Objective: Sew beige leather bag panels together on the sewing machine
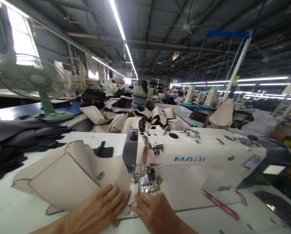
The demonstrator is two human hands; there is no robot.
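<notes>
A beige leather-like bag with dark edges and a small gold metal fitting lies on the sewing machine bed, its right edge by the presser foot. My left hand grips the near part of the bag, fingers bent and close together, just left of the needle area. Directly in front of the presser foot, my right hand pinches the bag's edge between thumb and fingers. The fingertips of both hands almost meet. The white sewing machine reaches across from the right. Its needle tip is too small to make out.
Pink-handled thread snips lie on the machine bed at right. Dark cut pieces are stacked at left, before a green fan. Behind the machine are beige bag pieces and thread cones. A person in a striped top sits farther back.
</notes>
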